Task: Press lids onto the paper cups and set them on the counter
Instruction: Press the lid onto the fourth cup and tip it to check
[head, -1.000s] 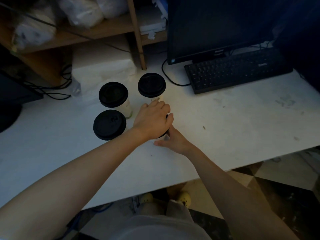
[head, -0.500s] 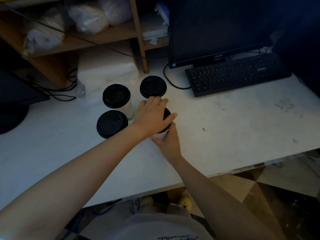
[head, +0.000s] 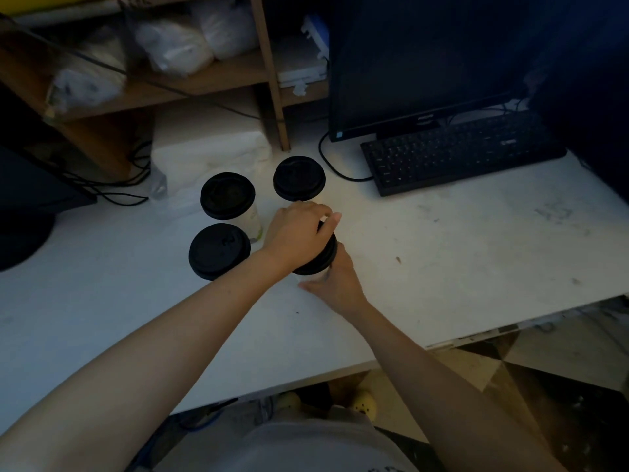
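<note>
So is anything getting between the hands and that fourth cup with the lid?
Nothing visible does. The left hand lies flat on the black lid, and the right hand wraps the cup beneath it, which is mostly hidden. The three lidded cups stand apart to the left and behind, on the counter.

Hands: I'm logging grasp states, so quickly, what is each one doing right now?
Left hand: closed down over the black lid of the fourth cup.
Right hand: wrapped around that cup's side, steadying it on the counter.
</note>
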`<state>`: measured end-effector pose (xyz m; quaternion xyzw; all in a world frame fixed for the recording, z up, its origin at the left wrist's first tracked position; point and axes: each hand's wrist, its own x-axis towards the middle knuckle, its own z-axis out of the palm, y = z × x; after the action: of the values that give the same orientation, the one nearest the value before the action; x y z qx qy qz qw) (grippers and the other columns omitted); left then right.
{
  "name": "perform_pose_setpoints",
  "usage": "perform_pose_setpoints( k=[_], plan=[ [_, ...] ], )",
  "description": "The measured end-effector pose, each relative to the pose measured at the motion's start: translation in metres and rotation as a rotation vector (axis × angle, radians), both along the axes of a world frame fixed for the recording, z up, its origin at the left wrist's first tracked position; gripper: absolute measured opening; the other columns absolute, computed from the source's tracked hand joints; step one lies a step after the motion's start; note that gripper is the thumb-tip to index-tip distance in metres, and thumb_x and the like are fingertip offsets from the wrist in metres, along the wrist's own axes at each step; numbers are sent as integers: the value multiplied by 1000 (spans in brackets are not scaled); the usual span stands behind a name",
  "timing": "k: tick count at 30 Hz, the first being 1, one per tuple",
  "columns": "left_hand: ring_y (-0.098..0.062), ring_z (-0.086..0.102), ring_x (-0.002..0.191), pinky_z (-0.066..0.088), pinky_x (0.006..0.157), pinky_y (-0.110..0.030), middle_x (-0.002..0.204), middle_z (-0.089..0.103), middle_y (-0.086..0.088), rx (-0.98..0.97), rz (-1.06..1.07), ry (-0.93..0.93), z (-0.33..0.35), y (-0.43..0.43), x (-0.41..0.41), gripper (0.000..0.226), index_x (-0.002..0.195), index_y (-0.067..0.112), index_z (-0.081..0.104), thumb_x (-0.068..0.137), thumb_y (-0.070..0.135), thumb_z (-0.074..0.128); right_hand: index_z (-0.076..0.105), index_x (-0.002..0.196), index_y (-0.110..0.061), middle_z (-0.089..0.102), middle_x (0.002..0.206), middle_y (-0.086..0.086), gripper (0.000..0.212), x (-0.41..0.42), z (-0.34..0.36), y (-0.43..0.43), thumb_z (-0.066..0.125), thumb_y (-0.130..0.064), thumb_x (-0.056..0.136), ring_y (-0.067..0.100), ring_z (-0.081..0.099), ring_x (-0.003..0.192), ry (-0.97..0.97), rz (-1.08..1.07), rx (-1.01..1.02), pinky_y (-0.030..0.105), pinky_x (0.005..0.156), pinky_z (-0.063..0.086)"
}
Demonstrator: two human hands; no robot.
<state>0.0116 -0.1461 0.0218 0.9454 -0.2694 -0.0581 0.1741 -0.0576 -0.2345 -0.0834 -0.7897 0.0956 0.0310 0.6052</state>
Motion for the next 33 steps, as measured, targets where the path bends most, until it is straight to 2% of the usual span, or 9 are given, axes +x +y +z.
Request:
perform_pose_setpoints(
  k=[3,6,12,18,22,25,29,31,33],
  plan=[
    [-24,52,112,41,82,-34,114,63,-7,104,46,-29,-9,-6,-3,37,110,14,63,94,37,38,39,131,-6,43,118,1,83,-3,-5,14,85,-18,63,18,41,115,-70,-84,-134,28,95,39],
    [-23,52,103,31,71,-30,108,62,-8,140,44,-120,-12,-8,-5,35,104,10,62,94,32,37,43,129,-7,51,122,4,79,-1,-14,13,85,-22,64,21,49,114,-82,-51,-109,32,97,45],
    [-23,53,97,28,68,-29,101,63,-9,144,39,-155,-10,-8,-6,49,97,8,63,86,36,25,42,123,-17,54,111,-16,66,-6,-13,12,79,-1,71,-15,53,101,-97,-71,82,6,85,42],
    [-26,52,102,35,72,-32,105,59,-10,176,-19,-34,2,-7,-4,40,108,10,60,96,36,32,45,124,-16,57,105,-14,66,-9,0,10,82,-9,69,-17,54,93,-106,-77,48,2,79,41],
    [-23,55,102,45,77,-35,111,60,-4,37,35,-49,39,-3,0,43,113,22,61,93,48,33,50,122,-18,62,113,-1,67,-6,40,2,84,-21,65,8,59,103,-174,-104,-34,26,85,52],
    [-18,58,98,49,78,-35,108,64,2,-129,91,-29,82,5,5,56,108,26,62,86,66,30,57,106,-18,66,101,2,56,6,82,-10,80,-35,57,17,63,94,-305,-133,-189,39,73,56],
    [-11,46,113,38,89,-26,129,50,7,-374,147,218,139,27,8,59,127,32,49,82,69,41,54,120,-14,56,110,7,74,18,136,-22,82,-32,54,24,46,103,-456,-191,-533,37,80,45],
    [-21,41,123,43,98,-37,142,35,3,-307,114,309,159,39,9,69,136,39,32,77,68,53,53,122,-15,54,111,7,74,20,162,-24,80,-34,56,25,44,103,-513,-214,-644,36,83,40],
    [-26,45,117,55,87,-43,137,32,3,-328,78,379,171,49,9,76,135,46,25,73,55,68,53,121,-18,53,111,4,71,24,181,-24,78,-36,58,23,43,104,-567,-227,-703,36,86,37]
  ],
)
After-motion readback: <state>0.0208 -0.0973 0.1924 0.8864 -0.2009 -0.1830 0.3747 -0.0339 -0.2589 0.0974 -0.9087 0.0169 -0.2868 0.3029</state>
